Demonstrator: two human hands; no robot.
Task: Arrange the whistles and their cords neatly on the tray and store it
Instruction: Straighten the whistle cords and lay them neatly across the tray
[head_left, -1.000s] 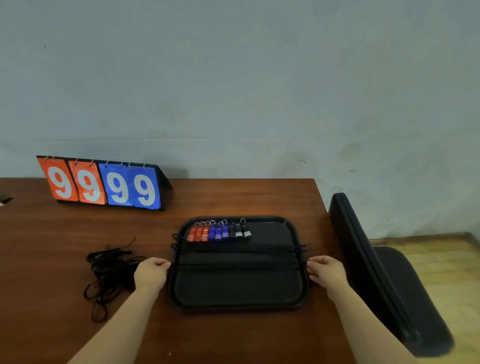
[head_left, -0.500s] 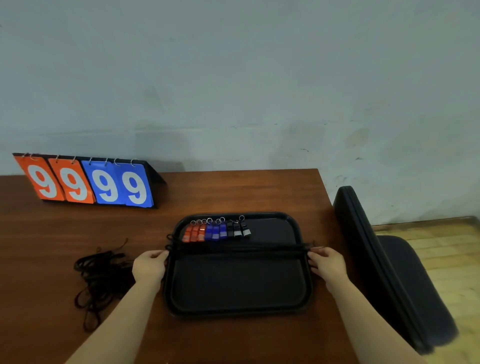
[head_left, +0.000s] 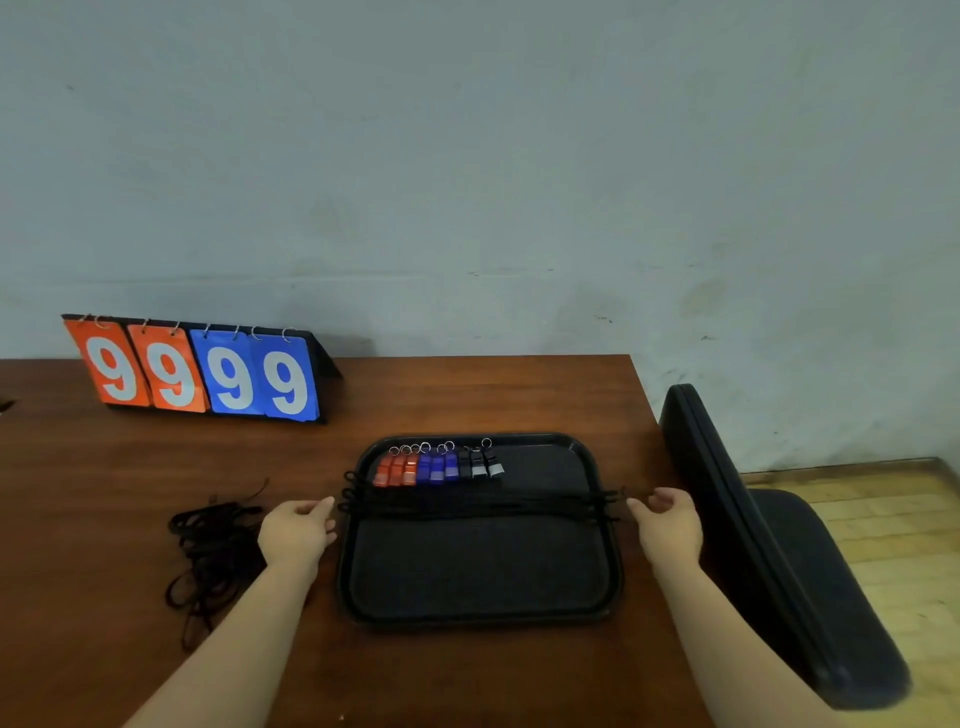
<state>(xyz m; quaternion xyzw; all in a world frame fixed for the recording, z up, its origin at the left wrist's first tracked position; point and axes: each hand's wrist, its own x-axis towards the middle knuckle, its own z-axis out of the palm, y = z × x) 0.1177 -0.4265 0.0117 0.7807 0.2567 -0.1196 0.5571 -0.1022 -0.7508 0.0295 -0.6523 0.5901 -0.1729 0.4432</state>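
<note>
A black tray (head_left: 478, 619) lies on the wooden table. Along its far edge stands a row of whistles (head_left: 437, 467), red, blue and black, each with a metal ring. Just below them a bundle of black cords (head_left: 478, 506) lies stretched straight across the tray from rim to rim. My left hand (head_left: 296, 530) sits at the tray's left rim, its fingertips right by the looped cord ends. At the right rim, my right hand (head_left: 670, 525) has its fingertips by the other cord ends. Both hands look relaxed and hold nothing that I can see.
A loose tangle of black cords (head_left: 213, 545) lies on the table (head_left: 467, 395) left of my left hand. A flip scoreboard (head_left: 197, 371) showing 9s stands at the back left. A black padded chair (head_left: 769, 545) stands close to the table's right edge.
The stretched cords moved away from me across the tray, up to just below the whistles. Both hands followed the cord ends, and their fingers have now eased off them.
</note>
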